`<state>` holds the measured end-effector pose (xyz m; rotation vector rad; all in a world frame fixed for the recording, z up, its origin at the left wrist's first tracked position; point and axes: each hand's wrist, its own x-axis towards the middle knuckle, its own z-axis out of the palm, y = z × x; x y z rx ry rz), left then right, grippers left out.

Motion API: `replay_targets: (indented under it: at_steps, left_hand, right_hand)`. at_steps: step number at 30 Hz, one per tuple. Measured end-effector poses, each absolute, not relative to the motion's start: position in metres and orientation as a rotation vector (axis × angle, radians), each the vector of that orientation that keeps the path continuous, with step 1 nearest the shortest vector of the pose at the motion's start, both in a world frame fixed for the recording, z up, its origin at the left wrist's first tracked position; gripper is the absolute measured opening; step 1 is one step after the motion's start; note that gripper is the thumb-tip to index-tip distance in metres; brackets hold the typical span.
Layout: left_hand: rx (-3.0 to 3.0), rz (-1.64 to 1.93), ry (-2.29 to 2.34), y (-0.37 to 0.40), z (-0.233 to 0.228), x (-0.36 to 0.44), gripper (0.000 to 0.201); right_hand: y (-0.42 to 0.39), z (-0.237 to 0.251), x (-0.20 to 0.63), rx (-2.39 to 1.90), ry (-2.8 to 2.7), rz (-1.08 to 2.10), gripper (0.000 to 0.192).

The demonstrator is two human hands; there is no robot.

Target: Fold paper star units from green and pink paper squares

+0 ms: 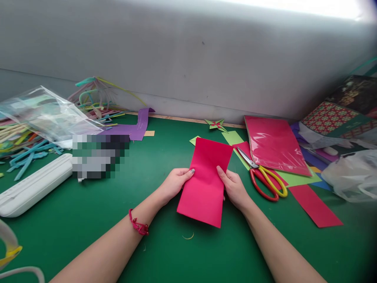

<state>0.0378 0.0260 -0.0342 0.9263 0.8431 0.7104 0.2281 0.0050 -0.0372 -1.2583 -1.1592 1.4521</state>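
A folded pink-red sheet of paper (205, 182) is held just above the green table (88, 220), tilted a little to the right. My left hand (174, 183) grips its left edge, thumb on top. My right hand (234, 187) grips its right edge the same way. A red string bracelet (138, 225) sits on my left wrist. Scissors (263, 177) with red and yellow handles lie just right of my right hand, on green and red paper.
A pack of pink paper in plastic (273, 144) lies at the back right, with patterned paper (330, 118) and a plastic bag (350, 175) beyond. A folded paper star (216, 125) sits by the wall. Left: a white case (32, 184), pipe cleaners (26, 155), a clear bag (44, 112).
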Motion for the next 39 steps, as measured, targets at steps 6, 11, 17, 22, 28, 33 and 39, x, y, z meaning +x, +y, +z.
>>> replay_targets:
  at_steps: [6,11,17,22,28,33,39]
  left_hand:
    - [0.949,0.758,0.882,0.028,-0.037,0.035,0.032]
    - [0.946,0.767,0.915,0.03,-0.034,0.036,0.03]
    - [0.943,0.843,0.909,0.033,-0.035,0.034,0.03]
    - [0.949,0.857,0.905,0.033,-0.034,0.035,0.029]
    - [0.947,0.942,0.928,0.037,-0.036,0.031,0.029]
    - [0.929,0.97,0.901,0.042,-0.037,0.028,0.027]
    - [0.922,0.949,0.92,0.041,-0.035,0.031,0.028]
  right_hand:
    - [0.006,-0.038,0.229,-1.196,-1.15,1.541,0.033]
    - [0.007,-0.039,0.23,-1.238,-1.191,1.455,0.031]
    - [0.005,-0.038,0.229,-1.168,-1.242,1.581,0.038]
    - [0.007,-0.041,0.228,-1.255,-1.347,1.379,0.036]
    - [0.006,-0.039,0.229,-1.175,-1.329,1.545,0.035]
    - [0.006,-0.038,0.226,-1.154,-1.414,1.533,0.034]
    - [0.006,-0.042,0.224,-1.258,-1.438,1.283,0.035]
